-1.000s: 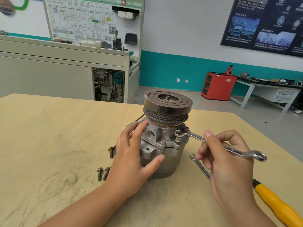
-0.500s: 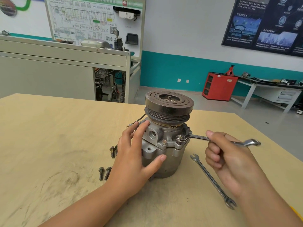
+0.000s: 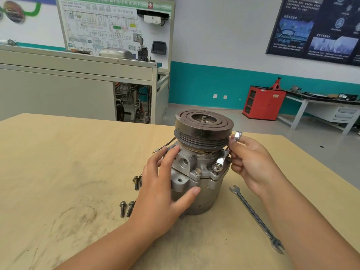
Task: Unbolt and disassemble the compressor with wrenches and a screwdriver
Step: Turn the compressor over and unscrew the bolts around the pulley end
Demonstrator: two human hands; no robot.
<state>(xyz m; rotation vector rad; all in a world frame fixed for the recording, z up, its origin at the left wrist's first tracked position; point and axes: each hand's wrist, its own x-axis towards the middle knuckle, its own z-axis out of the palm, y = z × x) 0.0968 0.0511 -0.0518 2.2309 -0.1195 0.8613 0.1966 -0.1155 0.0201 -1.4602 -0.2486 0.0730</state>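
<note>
While my left hand [image 3: 161, 191] braces the compressor [image 3: 204, 197] open-palmed, my right hand [image 3: 251, 164] grips the wrench [image 3: 222, 158].
Its handle rises rearward off the right-front bolt [image 3: 217, 167].

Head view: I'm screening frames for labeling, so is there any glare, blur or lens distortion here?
All head view: the compressor is sharp; glare whitens the wrench in the right hand; light is even, with faint shadows on the table; the wide lens tilts the wall poster, its small print unreadable.
</note>
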